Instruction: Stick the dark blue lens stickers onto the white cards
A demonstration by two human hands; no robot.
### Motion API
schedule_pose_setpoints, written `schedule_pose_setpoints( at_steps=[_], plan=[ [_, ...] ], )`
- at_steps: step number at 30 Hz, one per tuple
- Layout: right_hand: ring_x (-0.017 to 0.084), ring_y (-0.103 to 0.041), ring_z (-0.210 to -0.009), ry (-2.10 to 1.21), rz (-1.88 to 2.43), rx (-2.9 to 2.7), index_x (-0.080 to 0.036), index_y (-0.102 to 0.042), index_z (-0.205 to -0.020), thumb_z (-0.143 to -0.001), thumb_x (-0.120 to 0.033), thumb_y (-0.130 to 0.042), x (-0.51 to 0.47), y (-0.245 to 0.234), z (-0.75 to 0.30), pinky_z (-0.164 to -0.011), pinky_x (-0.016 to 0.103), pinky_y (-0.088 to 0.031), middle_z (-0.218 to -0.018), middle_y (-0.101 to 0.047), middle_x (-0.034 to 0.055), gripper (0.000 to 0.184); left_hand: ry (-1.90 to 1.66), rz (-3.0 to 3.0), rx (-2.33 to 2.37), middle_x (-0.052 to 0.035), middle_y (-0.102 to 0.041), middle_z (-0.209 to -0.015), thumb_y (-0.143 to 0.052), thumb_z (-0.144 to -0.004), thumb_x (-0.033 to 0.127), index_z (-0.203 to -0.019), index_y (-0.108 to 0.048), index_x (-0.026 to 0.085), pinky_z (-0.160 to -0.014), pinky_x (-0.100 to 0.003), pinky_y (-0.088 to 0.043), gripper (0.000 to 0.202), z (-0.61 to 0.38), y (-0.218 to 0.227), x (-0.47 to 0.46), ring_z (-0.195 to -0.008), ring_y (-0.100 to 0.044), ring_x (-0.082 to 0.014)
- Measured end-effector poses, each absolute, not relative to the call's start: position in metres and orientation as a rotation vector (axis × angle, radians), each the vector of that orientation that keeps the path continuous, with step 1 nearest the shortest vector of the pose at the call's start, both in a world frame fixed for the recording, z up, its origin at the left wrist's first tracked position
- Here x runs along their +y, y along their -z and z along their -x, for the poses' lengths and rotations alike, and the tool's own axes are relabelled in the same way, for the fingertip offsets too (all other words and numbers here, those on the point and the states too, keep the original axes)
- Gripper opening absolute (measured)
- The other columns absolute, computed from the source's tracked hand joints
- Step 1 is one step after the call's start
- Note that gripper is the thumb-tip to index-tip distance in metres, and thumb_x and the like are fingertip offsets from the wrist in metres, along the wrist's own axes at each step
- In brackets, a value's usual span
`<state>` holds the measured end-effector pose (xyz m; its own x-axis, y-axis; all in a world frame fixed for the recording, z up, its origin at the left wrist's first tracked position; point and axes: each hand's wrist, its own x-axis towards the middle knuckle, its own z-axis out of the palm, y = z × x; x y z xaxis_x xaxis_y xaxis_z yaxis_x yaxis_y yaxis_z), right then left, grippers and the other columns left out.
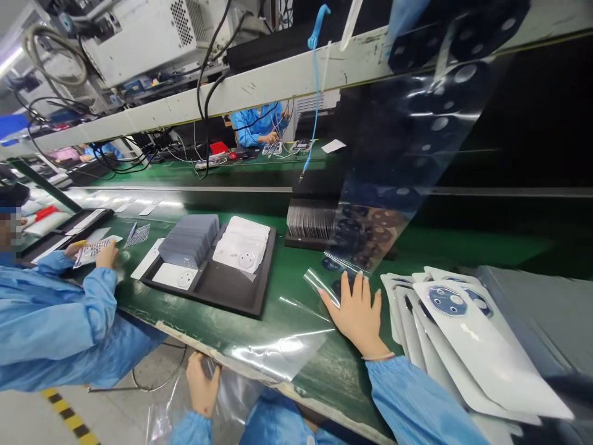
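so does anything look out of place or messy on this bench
The clear film sags crumpled over the front edge of the green table, left hand gripping it below, right hand flat on top. The white covers at right lie fanned askew, unlike the neater stacks in the black tray.

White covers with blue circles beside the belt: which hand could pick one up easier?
Probably the right hand. It lies open on the green belt, just beside the fanned stack of white plastic covers. The left hand is below the belt's edge, gripping crinkly clear plastic film.
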<state>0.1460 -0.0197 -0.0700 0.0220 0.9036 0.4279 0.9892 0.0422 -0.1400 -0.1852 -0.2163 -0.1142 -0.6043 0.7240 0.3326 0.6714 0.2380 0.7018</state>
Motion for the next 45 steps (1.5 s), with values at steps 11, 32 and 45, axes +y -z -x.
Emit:
schedule_pose_setpoints(
  at_steps=[11, 32, 45],
  plan=[
    [0.041, -0.037, -0.133, 0.268, 1.971, -1.956, 0.0, -0.039, -0.141, -0.094, -0.055, -0.037, -0.02, 0.063, -0.146, -0.108, 0.057, -0.024, -0.144, -0.038, 0.0317, 0.073, -0.367, -2.765, 1.702, -0.0107, -0.034, -0.154, -0.044, -0.094, 0.04, -0.15, -0.027, 0.016, -0.115, -0.046, -0.023, 0.063, 0.097, 0.031, -0.188, -0.141, -0.029, -0.0289],
    [0.03, -0.063, -0.104, 0.039, 1.676, -1.815, -0.013, -0.066, -0.112, -0.088, -0.041, -0.058, -0.014, 0.043, -0.16, -0.088, 0.041, -0.047, -0.114, -0.069, 0.0149, 0.038, -0.976, -1.874, 1.62, -0.0224, -0.053, -0.128, -0.06, -0.082, 0.035, -0.129, -0.046, 0.009, -0.1, -0.049, -0.044, 0.055, -0.011, -0.002, 0.03, -0.118, -0.055, -0.0309],
    [0.031, -0.059, -0.118, -0.048, 1.625, -1.921, -0.011, -0.06, -0.124, -0.091, -0.044, -0.054, -0.008, 0.054, -0.177, -0.094, 0.044, -0.053, -0.128, -0.062, 0.0182, 0.047, -0.984, -2.009, 1.523, -0.0106, -0.058, -0.125, -0.062, -0.077, 0.021, -0.113, -0.058, 0.022, -0.101, -0.052, -0.04, 0.036, -0.008, 0.041, 0.027, -0.12, -0.052, -0.0293]
  ],
)
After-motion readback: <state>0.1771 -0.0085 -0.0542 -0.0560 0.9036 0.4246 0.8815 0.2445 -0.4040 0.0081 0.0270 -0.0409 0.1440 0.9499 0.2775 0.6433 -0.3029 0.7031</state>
